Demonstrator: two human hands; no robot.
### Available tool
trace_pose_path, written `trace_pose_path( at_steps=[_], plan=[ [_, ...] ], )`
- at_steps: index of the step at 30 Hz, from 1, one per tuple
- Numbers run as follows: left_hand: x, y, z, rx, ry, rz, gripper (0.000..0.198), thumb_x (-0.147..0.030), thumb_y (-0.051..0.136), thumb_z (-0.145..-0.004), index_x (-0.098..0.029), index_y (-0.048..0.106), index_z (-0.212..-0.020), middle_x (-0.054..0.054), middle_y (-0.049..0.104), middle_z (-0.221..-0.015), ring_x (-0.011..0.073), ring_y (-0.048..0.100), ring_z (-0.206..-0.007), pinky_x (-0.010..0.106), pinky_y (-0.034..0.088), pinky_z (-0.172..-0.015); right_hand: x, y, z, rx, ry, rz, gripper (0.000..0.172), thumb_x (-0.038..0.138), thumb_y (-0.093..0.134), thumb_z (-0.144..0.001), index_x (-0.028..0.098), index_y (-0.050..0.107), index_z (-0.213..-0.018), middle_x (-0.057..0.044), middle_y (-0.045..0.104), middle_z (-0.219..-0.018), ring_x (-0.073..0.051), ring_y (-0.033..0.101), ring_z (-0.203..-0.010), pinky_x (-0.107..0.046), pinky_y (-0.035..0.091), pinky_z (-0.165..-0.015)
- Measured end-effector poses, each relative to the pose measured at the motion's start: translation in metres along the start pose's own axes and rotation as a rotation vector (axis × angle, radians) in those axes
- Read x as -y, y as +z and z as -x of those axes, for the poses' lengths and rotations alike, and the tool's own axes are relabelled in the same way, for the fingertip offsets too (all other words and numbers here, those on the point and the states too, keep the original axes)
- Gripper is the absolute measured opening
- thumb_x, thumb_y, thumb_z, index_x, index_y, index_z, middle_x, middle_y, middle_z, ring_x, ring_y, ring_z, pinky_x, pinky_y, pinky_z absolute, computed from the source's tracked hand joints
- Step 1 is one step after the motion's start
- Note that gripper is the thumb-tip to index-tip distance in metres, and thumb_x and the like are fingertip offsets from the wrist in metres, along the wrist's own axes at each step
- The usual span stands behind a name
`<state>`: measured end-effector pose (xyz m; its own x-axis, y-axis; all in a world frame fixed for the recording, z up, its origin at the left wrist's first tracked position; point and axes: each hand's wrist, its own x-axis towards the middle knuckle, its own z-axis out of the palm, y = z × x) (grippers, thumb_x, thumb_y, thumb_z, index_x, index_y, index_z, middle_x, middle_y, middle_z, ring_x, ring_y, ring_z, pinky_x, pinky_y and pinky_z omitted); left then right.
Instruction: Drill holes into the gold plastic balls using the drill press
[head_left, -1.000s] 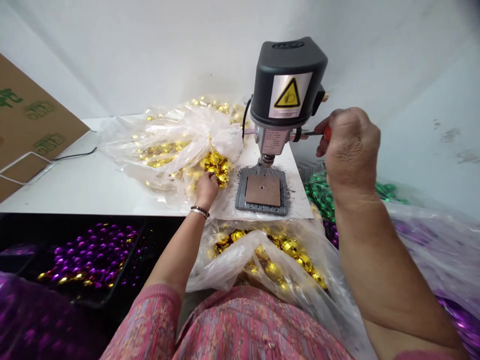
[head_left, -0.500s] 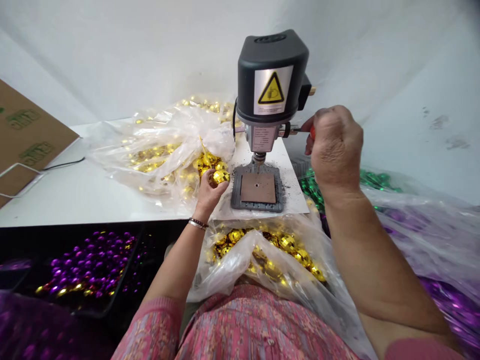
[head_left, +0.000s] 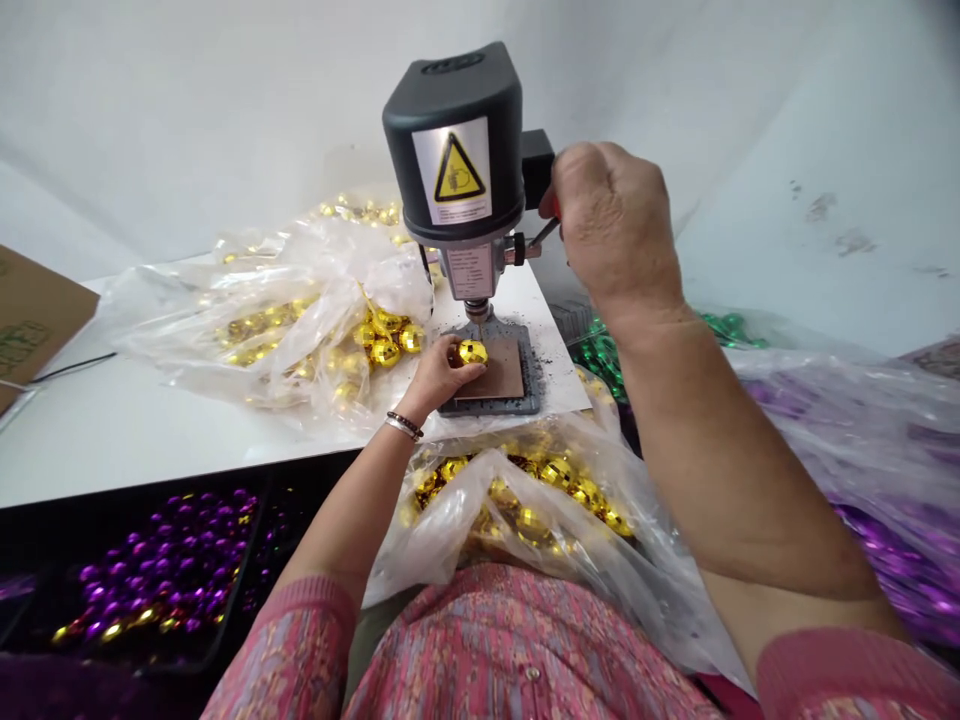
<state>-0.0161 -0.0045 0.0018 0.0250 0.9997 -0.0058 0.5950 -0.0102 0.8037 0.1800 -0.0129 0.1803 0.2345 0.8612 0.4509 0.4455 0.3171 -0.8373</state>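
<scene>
A small black bench drill (head_left: pixel 454 150) with a yellow warning label stands on the white table (head_left: pixel 112 430). My left hand (head_left: pixel 439 375) pinches a faceted gold ball (head_left: pixel 472 352) and holds it on the brown drill plate (head_left: pixel 504 380), right under the bit. My right hand (head_left: pixel 611 225) is closed round the drill's red-tipped feed lever (head_left: pixel 546 228) at the machine's right side. A clear bag of gold balls (head_left: pixel 315 320) lies just left of the drill.
A second clear bag of gold balls (head_left: pixel 525 510) rests on my lap against the table edge. Purple beads fill a dark tray (head_left: pixel 161 560) at lower left. Green beads (head_left: pixel 600 355) and purple beads in plastic (head_left: pixel 885 500) lie at the right. A cardboard box (head_left: pixel 34 320) is at far left.
My left hand lifted a gold ball out of the bag and carried it right onto the drill plate under the bit. My right hand stayed on the lever, which now sits higher in view.
</scene>
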Motion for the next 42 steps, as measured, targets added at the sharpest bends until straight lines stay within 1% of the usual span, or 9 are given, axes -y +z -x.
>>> trace_pose_path(
  at_steps=[5, 9, 16, 22, 27, 32, 35, 38, 42],
  plan=[
    [-0.016, 0.002, -0.002, 0.054, 0.033, -0.13, 0.056, -0.027, 0.081, -0.071, -0.014, 0.064, -0.123, 0.006, 0.072, -0.1, 0.0176, 0.065, -0.084, 0.03, 0.052, -0.08, 0.004, 0.0, -0.006, 0.016, 0.034, -0.038, 0.041, 0.027, 0.043, -0.1, 0.017, 0.049, -0.061, 0.004, 0.037, -0.057, -0.008, 0.029, -0.061, -0.027, 0.03, -0.067],
    [-0.018, 0.006, -0.004, 0.067, 0.064, -0.189, 0.061, -0.025, 0.083, -0.069, -0.017, 0.065, -0.126, 0.005, 0.074, -0.101, 0.0185, 0.066, -0.086, 0.03, 0.052, -0.082, 0.003, 0.0, -0.004, 0.027, 0.011, -0.071, 0.04, 0.028, 0.041, -0.1, 0.017, 0.049, -0.062, 0.004, 0.038, -0.059, -0.008, 0.027, -0.062, -0.025, 0.029, -0.066],
    [-0.009, 0.015, -0.007, 0.081, 0.053, -0.028, 0.062, -0.025, 0.083, -0.069, -0.015, 0.063, -0.127, 0.006, 0.074, -0.109, 0.0186, 0.067, -0.093, 0.03, 0.052, -0.086, -0.006, -0.001, 0.007, 0.025, -0.024, -0.048, 0.031, 0.028, 0.045, -0.096, 0.018, 0.049, -0.066, 0.005, 0.037, -0.06, -0.008, 0.032, -0.063, -0.027, 0.031, -0.068],
    [-0.008, 0.017, -0.006, 0.072, 0.008, 0.0, 0.064, -0.026, 0.085, -0.067, -0.015, 0.063, -0.126, 0.006, 0.073, -0.105, 0.0186, 0.066, -0.092, 0.031, 0.053, -0.086, -0.028, -0.002, 0.035, 0.025, -0.095, 0.049, 0.024, 0.028, 0.051, -0.089, 0.019, 0.045, -0.068, 0.005, 0.046, -0.066, -0.007, 0.039, -0.066, -0.025, 0.034, -0.071],
    [-0.002, 0.02, -0.007, 0.084, 0.018, 0.042, 0.067, -0.026, 0.084, -0.067, -0.015, 0.061, -0.128, 0.005, 0.072, -0.103, 0.0194, 0.066, -0.091, 0.034, 0.054, -0.088, -0.052, 0.006, 0.053, -0.034, -0.212, 0.055, 0.018, 0.032, 0.047, -0.089, 0.022, 0.052, -0.076, 0.004, 0.051, -0.065, -0.009, 0.042, -0.06, -0.025, 0.04, -0.067],
    [0.001, 0.019, -0.007, 0.075, 0.035, 0.014, 0.065, -0.028, 0.086, -0.066, -0.017, 0.063, -0.126, 0.005, 0.072, -0.105, 0.0212, 0.067, -0.094, 0.034, 0.054, -0.089, -0.07, 0.013, 0.058, -0.085, -0.333, 0.081, 0.018, 0.034, 0.044, -0.092, 0.022, 0.056, -0.082, 0.001, 0.061, -0.073, -0.012, 0.054, -0.067, -0.029, 0.047, -0.071],
    [0.0, 0.019, -0.007, 0.093, 0.036, 0.041, 0.068, -0.027, 0.085, -0.067, -0.016, 0.061, -0.13, 0.007, 0.072, -0.111, 0.0224, 0.068, -0.098, 0.035, 0.054, -0.092, -0.078, 0.016, 0.06, -0.105, -0.406, 0.092, 0.02, 0.033, 0.043, -0.093, 0.022, 0.057, -0.085, -0.001, 0.065, -0.078, -0.013, 0.059, -0.072, -0.029, 0.05, -0.074],
    [0.001, 0.019, -0.006, 0.094, 0.036, 0.05, 0.069, -0.028, 0.085, -0.069, -0.015, 0.06, -0.132, 0.008, 0.072, -0.113, 0.0233, 0.068, -0.1, 0.037, 0.053, -0.095, -0.085, 0.019, 0.062, -0.143, -0.438, 0.087, 0.02, 0.033, 0.045, -0.094, 0.021, 0.059, -0.087, -0.002, 0.066, -0.08, -0.013, 0.061, -0.073, -0.029, 0.05, -0.074],
    [0.001, 0.019, -0.005, 0.09, 0.027, 0.035, 0.07, -0.029, 0.085, -0.069, -0.016, 0.06, -0.133, 0.008, 0.073, -0.112, 0.0235, 0.068, -0.1, 0.037, 0.054, -0.094, -0.094, 0.025, 0.064, -0.177, -0.448, 0.048, 0.02, 0.033, 0.046, -0.095, 0.021, 0.06, -0.089, -0.001, 0.065, -0.078, -0.012, 0.058, -0.067, -0.027, 0.048, -0.068]
  ],
)
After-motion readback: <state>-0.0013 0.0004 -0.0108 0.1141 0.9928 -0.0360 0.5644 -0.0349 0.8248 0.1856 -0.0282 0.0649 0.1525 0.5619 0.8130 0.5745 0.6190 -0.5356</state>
